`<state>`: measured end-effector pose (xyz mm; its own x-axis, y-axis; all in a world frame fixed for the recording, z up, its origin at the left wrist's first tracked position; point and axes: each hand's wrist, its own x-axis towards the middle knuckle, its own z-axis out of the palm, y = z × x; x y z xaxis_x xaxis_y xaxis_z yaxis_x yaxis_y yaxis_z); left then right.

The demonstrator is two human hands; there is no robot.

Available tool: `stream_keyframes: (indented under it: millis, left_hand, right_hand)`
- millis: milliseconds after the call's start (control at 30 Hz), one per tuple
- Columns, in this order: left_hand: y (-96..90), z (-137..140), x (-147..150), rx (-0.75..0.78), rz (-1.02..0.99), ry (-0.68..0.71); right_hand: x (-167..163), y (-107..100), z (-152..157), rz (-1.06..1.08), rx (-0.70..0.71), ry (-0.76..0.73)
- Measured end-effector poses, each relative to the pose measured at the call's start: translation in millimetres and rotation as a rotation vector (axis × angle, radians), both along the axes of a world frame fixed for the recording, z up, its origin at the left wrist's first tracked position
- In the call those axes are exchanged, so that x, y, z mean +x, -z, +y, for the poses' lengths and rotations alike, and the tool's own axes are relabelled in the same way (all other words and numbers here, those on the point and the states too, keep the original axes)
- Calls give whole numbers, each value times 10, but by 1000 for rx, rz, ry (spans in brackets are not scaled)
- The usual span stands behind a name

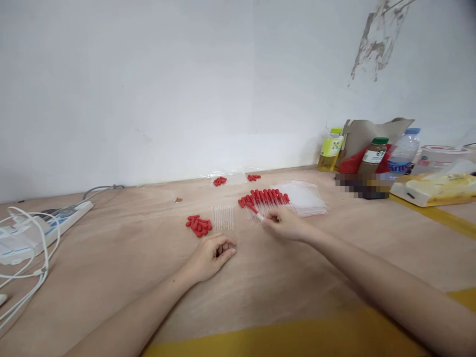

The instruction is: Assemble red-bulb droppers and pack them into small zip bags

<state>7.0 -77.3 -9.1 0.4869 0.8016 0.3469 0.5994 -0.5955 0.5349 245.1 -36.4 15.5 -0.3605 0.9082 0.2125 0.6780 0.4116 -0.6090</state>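
Right hand (283,223) pinches a dropper (257,213) by its tube (261,217), presumably keeping its bulb (253,208) clear near the row of droppers (266,194); left hand (212,254) rests loosely curled, apparently empty.

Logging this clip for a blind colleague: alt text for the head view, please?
The right hand holds a dropper at a cluster of red-topped droppers on a table. The left hand, loosely curled, is near pale tubes and loose red bulbs.

Head-worn view, forward and down
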Motion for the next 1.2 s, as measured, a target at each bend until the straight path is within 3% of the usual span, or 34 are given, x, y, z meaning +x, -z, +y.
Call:
stream_keyframes:
  millis: [133,267,433,733,1200]
  left_hand:
    - [-22,-2,6,18,39,25]
    - [-28,-12,-4,19,41,41]
    - [-36,-20,-22,24,64,54]
    - [-58,-25,-10,15,56,58]
    - [-44,-29,-11,34,60,59]
  right_hand:
    - [-58,-115,326,55,-138,125]
    - [-328,-131,533,-48,-60,314]
    - [-580,8,629,-190,-4,522]
    - [-574,28,579,-315,75,511]
    - [-742,14,488,-304,83,383]
